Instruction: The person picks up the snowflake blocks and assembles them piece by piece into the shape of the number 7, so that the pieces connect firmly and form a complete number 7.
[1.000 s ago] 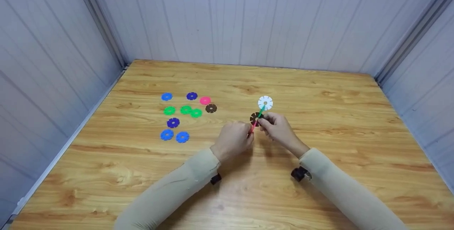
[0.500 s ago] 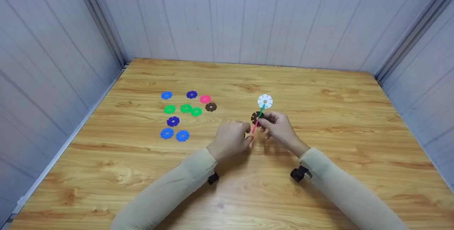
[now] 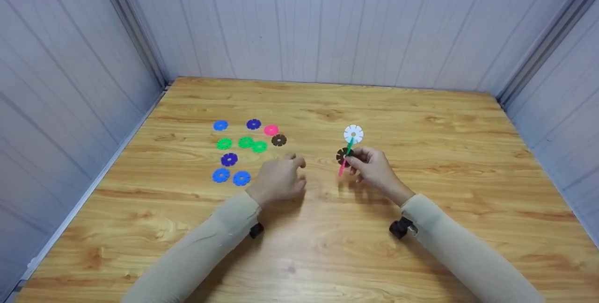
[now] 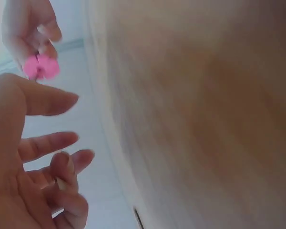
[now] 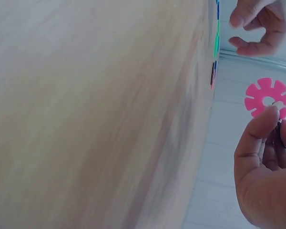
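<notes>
My right hand [image 3: 376,169] pinches a small chain of slotted plastic discs between thumb and fingers. At its far end is a white disc [image 3: 348,134]. A green disc [image 3: 350,146], seen edge-on, links it to a dark brown disc [image 3: 341,155] at my fingertips. On the near end sits a pink disc [image 3: 341,170], which faces the right wrist camera [image 5: 264,85] flat-on. My left hand [image 3: 278,177] is over the table, apart from the chain, with fingers loosely bent and nothing in them; its spread fingers [image 4: 52,139] show in the left wrist view.
Several loose discs lie flat at the left of the wooden table [image 3: 444,162]: blue [image 3: 217,175], purple [image 3: 225,159], green [image 3: 241,142], pink [image 3: 266,130] and brown [image 3: 274,140]. Two green ones overlap in this view. Pale panel walls [image 3: 299,22] stand around the table.
My left hand has let go of the pink disc and moved left, towards the loose discs. My right hand still holds the chain and has shifted slightly right.
</notes>
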`<action>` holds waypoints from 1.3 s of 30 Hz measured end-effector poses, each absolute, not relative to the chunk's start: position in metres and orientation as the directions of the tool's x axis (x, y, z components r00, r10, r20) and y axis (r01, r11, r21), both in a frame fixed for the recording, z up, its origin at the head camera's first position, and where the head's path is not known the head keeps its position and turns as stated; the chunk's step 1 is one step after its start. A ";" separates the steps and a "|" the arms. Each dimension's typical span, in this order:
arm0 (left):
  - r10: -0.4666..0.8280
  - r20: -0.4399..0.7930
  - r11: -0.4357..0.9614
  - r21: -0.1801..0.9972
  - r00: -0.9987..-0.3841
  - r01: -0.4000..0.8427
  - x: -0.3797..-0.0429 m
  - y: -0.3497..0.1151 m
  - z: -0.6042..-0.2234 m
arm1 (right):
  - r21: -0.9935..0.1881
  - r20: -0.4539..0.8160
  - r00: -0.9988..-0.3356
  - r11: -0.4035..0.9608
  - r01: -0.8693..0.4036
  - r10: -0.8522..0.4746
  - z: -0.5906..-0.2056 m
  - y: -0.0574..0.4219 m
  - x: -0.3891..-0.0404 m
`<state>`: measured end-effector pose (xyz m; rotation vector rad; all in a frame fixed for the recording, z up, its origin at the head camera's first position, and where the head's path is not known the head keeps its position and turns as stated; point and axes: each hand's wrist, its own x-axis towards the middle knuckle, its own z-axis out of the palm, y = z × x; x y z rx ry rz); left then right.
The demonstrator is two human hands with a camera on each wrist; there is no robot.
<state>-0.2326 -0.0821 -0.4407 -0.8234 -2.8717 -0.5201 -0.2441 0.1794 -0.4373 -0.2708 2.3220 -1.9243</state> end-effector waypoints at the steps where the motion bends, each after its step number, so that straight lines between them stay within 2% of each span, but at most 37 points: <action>1: 0.484 0.172 0.798 0.316 -0.858 0.513 -0.234 -0.088 -0.439 | -0.980 0.029 -0.976 0.185 -0.070 -0.215 -0.437 0.180 -0.245; 5: 0.425 0.062 0.819 0.399 -0.903 0.413 -0.239 -0.118 -0.433 | -0.973 0.031 -0.970 0.215 -0.085 -0.242 -0.433 0.185 -0.247; 14: 0.335 -0.127 0.881 0.393 -0.934 0.263 -0.237 -0.175 -0.420 | -0.967 0.028 -0.970 0.239 -0.087 -0.240 -0.434 0.191 -0.251; 24: 0.296 -0.180 0.886 0.418 -0.938 0.199 -0.235 -0.198 -0.419 | -0.969 0.013 -0.974 0.236 -0.068 -0.226 -0.434 0.195 -0.252; 32: 0.261 -0.172 0.884 0.438 -0.950 0.163 -0.233 -0.202 -0.426 | -0.984 0.013 -0.971 0.171 -0.055 -0.238 -0.439 0.190 -0.250; 39: 0.268 -0.144 0.876 0.449 -0.953 0.179 -0.232 -0.195 -0.429 | -0.988 0.009 -0.972 0.148 -0.046 -0.237 -0.439 0.188 -0.248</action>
